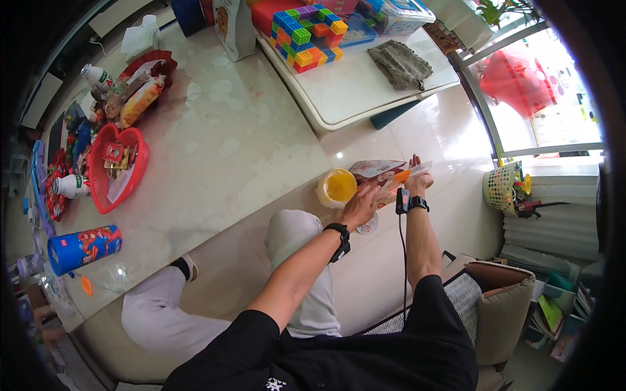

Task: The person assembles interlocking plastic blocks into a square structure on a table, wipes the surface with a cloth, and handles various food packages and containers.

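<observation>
Low beside the table, my left hand (362, 205) lies against a printed package (379, 168) with brown, white and orange areas. My right hand (419, 181) is at the package's right end, with a flat clear plastic piece (419, 169) between its thumb and fingers. Whether the left fingers grip the package or only rest on it is hard to tell. A yellow bin (341, 185) lined with a thin plastic bag stands just left of the package. Partly hidden under my left forearm and hand is a round printed lid-like thing (368, 225) near the floor.
The pale table (234, 146) bears a red heart-shaped basket (142, 161), a blue printed canister (85, 249) and white bottles (73, 186). Colourful plastic blocks (303, 36) and a grey cloth (401, 64) lie on a white surface. A cable hangs from my right wrist; an armchair (503, 313) stands behind.
</observation>
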`<control>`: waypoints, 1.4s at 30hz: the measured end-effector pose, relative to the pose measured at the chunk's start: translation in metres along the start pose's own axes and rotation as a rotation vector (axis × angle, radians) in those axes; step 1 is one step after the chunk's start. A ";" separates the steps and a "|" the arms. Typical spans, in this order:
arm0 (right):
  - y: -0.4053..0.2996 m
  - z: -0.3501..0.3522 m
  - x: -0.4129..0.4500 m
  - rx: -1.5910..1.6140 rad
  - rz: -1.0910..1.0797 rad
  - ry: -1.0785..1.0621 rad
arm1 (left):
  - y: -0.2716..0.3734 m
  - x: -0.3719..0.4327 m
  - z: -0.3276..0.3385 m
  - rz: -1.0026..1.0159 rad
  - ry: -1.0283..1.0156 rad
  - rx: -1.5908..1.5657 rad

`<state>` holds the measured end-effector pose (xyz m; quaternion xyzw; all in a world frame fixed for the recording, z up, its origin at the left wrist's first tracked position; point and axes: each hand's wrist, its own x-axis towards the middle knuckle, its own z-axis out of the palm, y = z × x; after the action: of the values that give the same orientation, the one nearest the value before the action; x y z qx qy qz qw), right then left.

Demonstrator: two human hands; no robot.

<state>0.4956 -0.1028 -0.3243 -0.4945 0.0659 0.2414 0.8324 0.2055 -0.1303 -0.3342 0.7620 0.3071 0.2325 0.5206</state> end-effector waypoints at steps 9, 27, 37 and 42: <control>0.005 -0.043 -0.011 -0.397 -0.105 -0.124 | -0.004 -0.023 0.015 -0.105 -0.005 -0.151; -0.104 0.086 -0.256 -1.286 -1.132 -0.913 | 0.131 -0.042 -0.145 0.162 -0.176 -0.049; -0.042 0.455 -0.361 -0.984 -1.205 -1.098 | 0.156 0.066 -0.466 0.280 0.893 0.205; -0.003 0.527 -0.351 -1.135 -1.198 -1.038 | 0.124 0.099 -0.466 0.242 0.786 0.292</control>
<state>0.1217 0.2282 0.0654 -0.6058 -0.6975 -0.0382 0.3808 -0.0109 0.2103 -0.0518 0.7117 0.4201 0.5183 0.2198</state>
